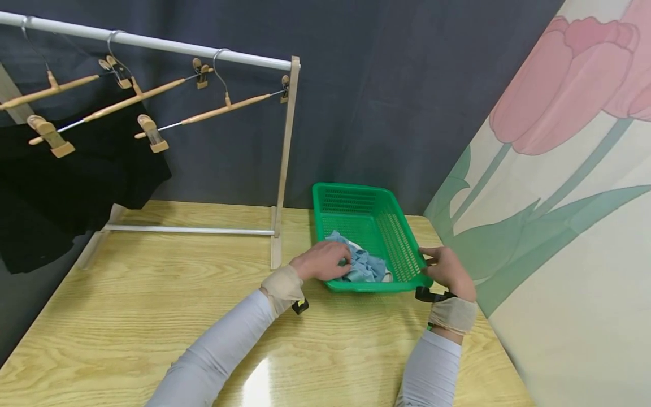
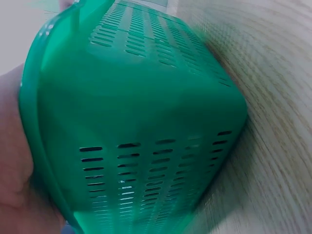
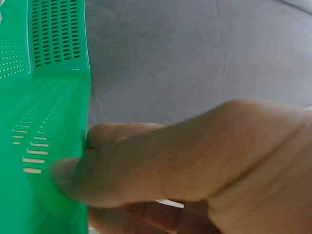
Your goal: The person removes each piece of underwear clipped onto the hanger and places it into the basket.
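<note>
A green plastic basket stands on the table, with a crumpled light blue cloth in its near left part. My left hand reaches over the basket's left rim, fingers bent down at the cloth; I cannot tell whether they grip it. In the left wrist view, part of that hand lies along the rim and its fingertips are hidden. At the near right corner my right hand pinches the rim, with the thumb against the inner side and other fingers outside.
To the left stands a clothes rack with a white rail. Several wooden clip hangers hang from it, along with a black garment. A dark curtain backs the table, and a tulip-patterned wall borders the right.
</note>
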The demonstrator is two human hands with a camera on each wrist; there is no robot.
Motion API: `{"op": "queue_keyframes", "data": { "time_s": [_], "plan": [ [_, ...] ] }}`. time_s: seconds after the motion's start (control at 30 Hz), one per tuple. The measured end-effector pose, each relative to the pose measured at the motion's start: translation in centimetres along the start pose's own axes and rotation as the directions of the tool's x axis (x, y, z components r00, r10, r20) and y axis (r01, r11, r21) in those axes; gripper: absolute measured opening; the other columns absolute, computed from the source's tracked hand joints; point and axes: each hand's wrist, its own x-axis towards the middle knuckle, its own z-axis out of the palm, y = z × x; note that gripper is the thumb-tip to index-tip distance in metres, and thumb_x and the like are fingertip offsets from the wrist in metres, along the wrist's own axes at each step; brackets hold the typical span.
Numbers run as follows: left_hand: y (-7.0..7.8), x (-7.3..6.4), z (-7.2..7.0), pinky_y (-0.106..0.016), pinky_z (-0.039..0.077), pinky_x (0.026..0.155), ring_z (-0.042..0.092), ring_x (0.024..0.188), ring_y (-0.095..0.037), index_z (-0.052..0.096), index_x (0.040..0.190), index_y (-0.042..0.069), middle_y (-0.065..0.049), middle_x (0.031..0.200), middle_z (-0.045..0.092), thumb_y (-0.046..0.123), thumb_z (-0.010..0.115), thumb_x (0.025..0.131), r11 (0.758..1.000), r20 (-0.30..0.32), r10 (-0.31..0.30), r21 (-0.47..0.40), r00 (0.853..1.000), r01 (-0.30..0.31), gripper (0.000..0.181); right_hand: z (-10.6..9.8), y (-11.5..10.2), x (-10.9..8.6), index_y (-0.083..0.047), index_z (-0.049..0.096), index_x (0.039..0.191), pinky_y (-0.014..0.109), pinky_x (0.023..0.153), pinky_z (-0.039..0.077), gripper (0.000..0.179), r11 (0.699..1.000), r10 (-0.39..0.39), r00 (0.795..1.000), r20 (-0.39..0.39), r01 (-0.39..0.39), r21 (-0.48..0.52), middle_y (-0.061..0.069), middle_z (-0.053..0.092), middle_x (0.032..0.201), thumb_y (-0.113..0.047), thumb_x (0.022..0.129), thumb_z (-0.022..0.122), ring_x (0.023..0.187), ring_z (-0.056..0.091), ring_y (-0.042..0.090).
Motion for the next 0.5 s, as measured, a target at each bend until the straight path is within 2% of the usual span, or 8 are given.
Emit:
{"op": "queue_keyframes", "data": {
  "time_s": [0.13,0.33,0.4,0.5],
  "plan": [
    [-0.2,-0.6,0.0,-0.032,0.05,0.098,0.063,0.109,-0.014,0.078,0.104,0.016,0.004,0.111,0.071,0.022,0.063,0.099,0.996,-0.022,0.022,-0.081,1.0,-0.024,0.017,0.3,-0.3,0.0,0.012,0.05,0.142,0.041,0.077,0.058,0.056,1.0,-0.001,1.0,0.011,0.001,-0.001,0.038,0.052,0.139,0.009,0.088,0.064,0.119,0.059,0.054],
    [0.2,-1.9,-0.8,-0.034,0.044,0.108,0.059,0.118,-0.016,0.077,0.108,0.012,0.001,0.119,0.067,0.02,0.062,0.099,0.987,-0.084,0.051,-0.148,0.995,-0.063,0.019,0.3,-0.8,0.4,0.013,0.047,0.144,0.036,0.067,0.048,0.052,1.0,0.014,1.0,0.023,-0.013,-0.026,0.039,0.051,0.139,0.003,0.094,0.061,0.12,0.059,0.052],
    [0.4,-2.6,-1.2,-0.036,0.042,0.111,0.057,0.122,-0.018,0.076,0.109,0.011,-0.001,0.122,0.066,0.019,0.062,0.099,0.985,-0.11,0.062,-0.151,0.992,-0.078,0.019,0.3,-0.9,0.6,0.014,0.048,0.142,0.036,0.064,0.045,0.05,0.999,0.014,1.0,0.021,-0.013,-0.049,0.039,0.053,0.136,0.0,0.096,0.061,0.111,0.065,0.048],
    [0.8,-3.9,-1.9,-0.037,0.042,0.112,0.056,0.126,-0.02,0.075,0.112,0.009,-0.002,0.127,0.064,0.018,0.061,0.1,0.982,-0.146,0.07,-0.162,0.987,-0.093,0.02,0.3,-1.3,0.9,0.017,0.052,0.137,0.035,0.056,0.043,0.045,0.997,0.006,1.0,-0.008,-0.006,-0.083,0.039,0.064,0.114,-0.006,0.099,0.06,0.076,0.068,0.037]
  ]
}}
